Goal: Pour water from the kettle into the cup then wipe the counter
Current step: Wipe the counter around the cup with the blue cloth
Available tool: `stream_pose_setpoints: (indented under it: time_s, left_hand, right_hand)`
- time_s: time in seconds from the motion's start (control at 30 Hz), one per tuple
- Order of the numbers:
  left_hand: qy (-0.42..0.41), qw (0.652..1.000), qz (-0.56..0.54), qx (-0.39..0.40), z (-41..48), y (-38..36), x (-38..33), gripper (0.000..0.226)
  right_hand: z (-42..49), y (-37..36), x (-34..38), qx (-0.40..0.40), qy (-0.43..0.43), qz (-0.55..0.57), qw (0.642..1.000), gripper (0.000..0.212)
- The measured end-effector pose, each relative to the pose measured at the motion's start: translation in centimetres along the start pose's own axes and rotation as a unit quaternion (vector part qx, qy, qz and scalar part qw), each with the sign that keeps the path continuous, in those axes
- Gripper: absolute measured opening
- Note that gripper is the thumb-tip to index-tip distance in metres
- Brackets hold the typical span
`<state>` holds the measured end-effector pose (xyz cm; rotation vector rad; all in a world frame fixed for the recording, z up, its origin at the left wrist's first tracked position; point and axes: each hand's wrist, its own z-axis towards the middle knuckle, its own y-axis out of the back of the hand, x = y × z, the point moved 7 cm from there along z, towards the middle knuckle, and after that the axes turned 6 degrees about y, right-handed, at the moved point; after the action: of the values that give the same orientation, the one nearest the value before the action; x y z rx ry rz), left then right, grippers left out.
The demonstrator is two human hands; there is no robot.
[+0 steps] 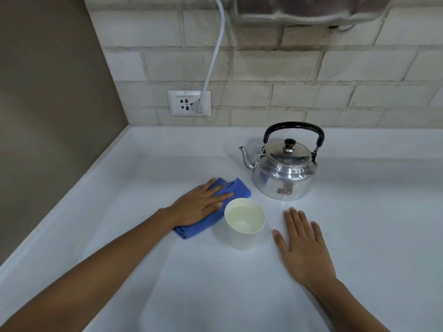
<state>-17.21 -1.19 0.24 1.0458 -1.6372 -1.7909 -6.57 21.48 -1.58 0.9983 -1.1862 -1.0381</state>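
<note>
The left hand point(200, 203) is laid flat, fingers spread, on a blue cloth point(211, 209) on the white bench point(119, 212); the right hand point(303, 248) is rested open and empty, palm down. Between them a white cup point(244, 224) holding water is stood upright, touching the cloth. A lidded steel kettle point(285, 168) is seen behind, spout turned left.

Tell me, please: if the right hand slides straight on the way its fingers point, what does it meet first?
Probably the kettle. The right hand lies flat on the counter, fingers pointing up and slightly left toward the kettle's base; only bare counter lies between.
</note>
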Motion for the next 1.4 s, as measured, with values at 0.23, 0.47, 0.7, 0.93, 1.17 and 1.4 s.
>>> stream_pose_setpoints:
  time_s: [0.23, 0.47, 0.7, 0.93, 1.17, 1.4]
  left_hand:
    - [0.158, 0.984, 0.073, -0.037, 3.3, 0.2, 1.2, 0.051]
    - [0.167, 0.985, -0.029, -0.011, -0.3, -0.7, -1.7, 0.051]
    - [0.18, 0.979, -0.064, -0.07, -9.8, -1.8, -2.6, 0.053]
    - [0.291, 0.952, -0.05, -0.079, -6.8, -0.4, 2.1, 0.053]
    - [0.308, 0.948, -0.039, -0.071, -5.9, -1.3, -0.2, 0.055]
    - [0.212, 0.972, -0.052, -0.088, -14.1, -3.3, -6.2, 0.056]
  right_hand:
    - [0.1, 0.2, 0.3, 0.007, 0.005, -0.015, 1.0, 0.065]
    - [0.1, 0.3, 0.3, 0.011, 0.01, -0.021, 1.0, 0.065]
    - [0.2, 0.2, 0.2, 0.005, 0.012, -0.021, 1.0, 0.065]
    - [0.2, 0.3, 0.3, 0.005, 0.01, -0.027, 1.0, 0.065]
    - [0.1, 0.4, 0.4, 0.009, 0.01, -0.021, 1.0, 0.064]
    - [0.1, 0.4, 0.4, 0.003, 0.012, -0.024, 1.0, 0.063]
